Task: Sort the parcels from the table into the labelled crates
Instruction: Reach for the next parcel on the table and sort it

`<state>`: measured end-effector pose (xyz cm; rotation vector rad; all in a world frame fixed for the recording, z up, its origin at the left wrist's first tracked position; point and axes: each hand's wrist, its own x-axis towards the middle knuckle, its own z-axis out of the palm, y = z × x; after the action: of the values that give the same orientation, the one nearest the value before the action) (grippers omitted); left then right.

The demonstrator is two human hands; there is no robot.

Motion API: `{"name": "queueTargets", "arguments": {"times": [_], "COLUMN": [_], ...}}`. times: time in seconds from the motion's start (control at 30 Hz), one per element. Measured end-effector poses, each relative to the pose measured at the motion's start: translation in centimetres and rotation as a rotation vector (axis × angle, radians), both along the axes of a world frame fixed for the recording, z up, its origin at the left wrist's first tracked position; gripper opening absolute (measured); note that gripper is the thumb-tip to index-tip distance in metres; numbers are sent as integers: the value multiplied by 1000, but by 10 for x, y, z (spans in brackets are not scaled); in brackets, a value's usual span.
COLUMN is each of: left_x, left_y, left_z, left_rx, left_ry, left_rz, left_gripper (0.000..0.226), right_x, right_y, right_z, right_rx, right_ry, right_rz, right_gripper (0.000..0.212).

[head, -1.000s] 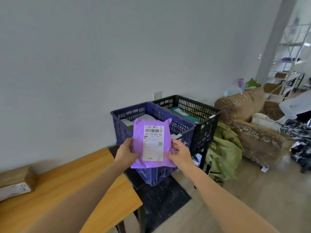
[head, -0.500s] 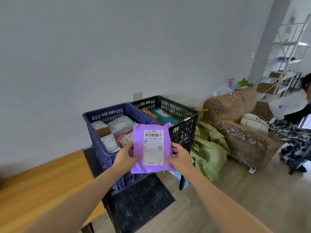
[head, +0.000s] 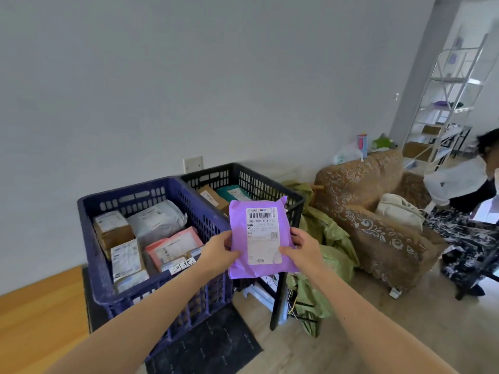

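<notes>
Purple parcel [head: 259,268], a flat poly mailer, held upright in the air with its white shipping label [head: 263,236] facing the wearer. The left hand [head: 216,253] grips its left edge and the right hand [head: 303,248] its right edge, thumbs on the front and fingers curled behind. Compared with a second ago, the grip and the parcel's attitude are unchanged, but the parcel now sits in front of the near corner of the black crate [head: 270,184], not before the blue crate [head: 94,247]. The blue crate's contents, several boxes and mailers, have come fully into sight, as has a handwritten tag [head: 183,264] on its near rim. The two crates stand side by side, touching, against the wall. The wooden worktop [head: 35,314] has slid to the lower left edge of the view. Judged from this, the wearer has turned away from the worktop and is reading the label against the crate tags; the parcel is not yet over either opening, so the choice of crate appears unsettled. Right of the crates lie a green sack [head: 326,233] and a patterned armchair [head: 364,211]; another person [head: 459,179] is at the far right.
</notes>
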<state>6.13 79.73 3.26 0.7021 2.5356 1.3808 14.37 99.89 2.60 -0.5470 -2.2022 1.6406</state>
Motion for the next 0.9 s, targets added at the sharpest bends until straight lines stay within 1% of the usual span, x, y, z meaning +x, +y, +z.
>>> {"name": "queueTargets", "arguments": {"times": [0.2, 0.43, 0.63, 0.77, 0.9], "left_x": [-75, -136, -179, -209, -238], "left_y": [52, 96, 132, 154, 165], "left_z": [23, 52, 54, 45, 31], "left_rx": [51, 88, 42, 13, -2], "left_ry": [25, 66, 103, 72, 28], "left_rz": [67, 113, 131, 162, 243], "left_gripper": [50, 58, 60, 63, 63], "right_x": [-78, -141, -193, -236, -286], "right_y": [55, 98, 136, 163, 180], "right_z": [28, 53, 48, 38, 23], "right_rx": [48, 137, 146, 122, 78], "right_ry": [30, 93, 86, 83, 45], "right_rz": [33, 43, 62, 111, 215], "right_gripper": [56, 58, 58, 56, 52]}}
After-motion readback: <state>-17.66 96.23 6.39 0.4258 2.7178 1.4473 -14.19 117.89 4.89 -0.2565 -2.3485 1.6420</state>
